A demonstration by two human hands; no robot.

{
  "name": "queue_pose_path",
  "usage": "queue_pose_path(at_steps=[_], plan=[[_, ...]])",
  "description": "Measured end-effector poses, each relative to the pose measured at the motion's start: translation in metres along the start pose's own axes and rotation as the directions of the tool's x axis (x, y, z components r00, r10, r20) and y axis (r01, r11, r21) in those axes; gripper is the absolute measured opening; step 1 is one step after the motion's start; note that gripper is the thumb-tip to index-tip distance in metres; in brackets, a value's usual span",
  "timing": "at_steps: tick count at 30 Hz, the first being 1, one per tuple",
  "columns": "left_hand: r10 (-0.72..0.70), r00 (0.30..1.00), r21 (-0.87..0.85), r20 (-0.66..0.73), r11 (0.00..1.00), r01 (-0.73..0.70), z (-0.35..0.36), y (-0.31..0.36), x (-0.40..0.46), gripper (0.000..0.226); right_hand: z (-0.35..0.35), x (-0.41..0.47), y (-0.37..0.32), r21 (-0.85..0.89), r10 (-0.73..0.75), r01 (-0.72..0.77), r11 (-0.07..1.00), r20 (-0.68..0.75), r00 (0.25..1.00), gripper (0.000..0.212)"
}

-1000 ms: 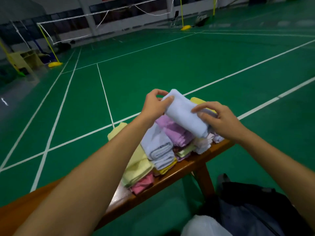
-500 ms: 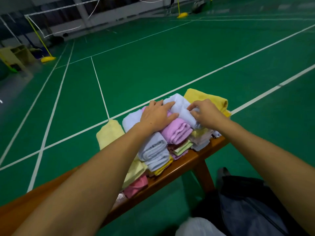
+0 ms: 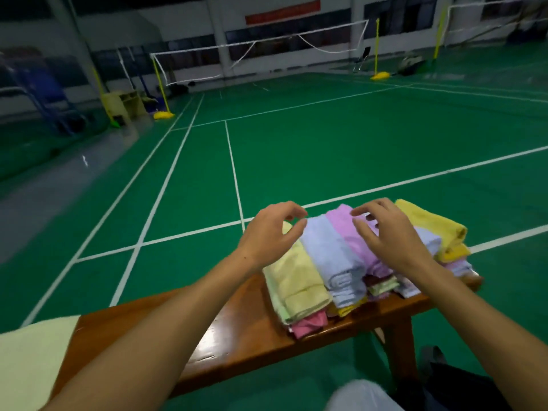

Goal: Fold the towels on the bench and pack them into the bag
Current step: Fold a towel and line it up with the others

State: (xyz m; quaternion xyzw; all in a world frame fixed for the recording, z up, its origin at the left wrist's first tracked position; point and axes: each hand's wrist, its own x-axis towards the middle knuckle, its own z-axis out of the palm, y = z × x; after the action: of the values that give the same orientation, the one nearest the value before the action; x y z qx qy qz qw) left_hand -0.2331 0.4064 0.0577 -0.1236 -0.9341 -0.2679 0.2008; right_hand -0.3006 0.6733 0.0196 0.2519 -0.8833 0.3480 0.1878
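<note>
Head view: your left hand (image 3: 271, 229) and right hand (image 3: 388, 235) hover, fingers loosely curled and empty, just over the folded towels (image 3: 341, 256) on the bench (image 3: 237, 336); their long axes run away from you.

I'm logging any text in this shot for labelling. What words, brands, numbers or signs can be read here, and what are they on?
Red banner on the far wall: it seems to carry writing, but it is too blurred to read.
Towels on the bench: no label or brand shows.
Nothing else in view bears legible text.
</note>
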Motion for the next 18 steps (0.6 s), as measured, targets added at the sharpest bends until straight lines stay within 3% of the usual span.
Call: queue_pose_path(at_steps=[3,7,11,15,18], plan=[[0.009,0.997,0.112,-0.080,0.994,0.001,-0.057,-0.017,-0.057,0.014,0.031,-0.012,-0.062,0.130,-0.139,0.139,0.982,-0.011,0.990,0.018],[-0.050,0.997,0.329,-0.056,0.942,0.066,-0.120,-0.056,-0.150,0.016,0.088,-0.034,-0.147,0.300,-0.278,0.250,0.921,0.052,0.959,0.011],[-0.241,0.969,0.410,-0.057,0.879,0.243,-0.169,-0.108,-0.244,0.019,0.157,-0.057,-0.226,0.402,-0.403,0.306,0.863,0.185,0.896,0.010],[-0.504,0.859,0.387,-0.089,0.777,0.496,-0.200,-0.159,-0.333,0.018,0.229,-0.082,-0.294,0.510,-0.443,0.233,0.828,0.341,0.829,0.009],[-0.682,0.717,0.395,-0.147,0.624,0.674,-0.210,-0.191,-0.383,0.023,0.285,-0.101,-0.336,0.572,-0.433,0.123,0.811,0.445,0.784,0.008]])
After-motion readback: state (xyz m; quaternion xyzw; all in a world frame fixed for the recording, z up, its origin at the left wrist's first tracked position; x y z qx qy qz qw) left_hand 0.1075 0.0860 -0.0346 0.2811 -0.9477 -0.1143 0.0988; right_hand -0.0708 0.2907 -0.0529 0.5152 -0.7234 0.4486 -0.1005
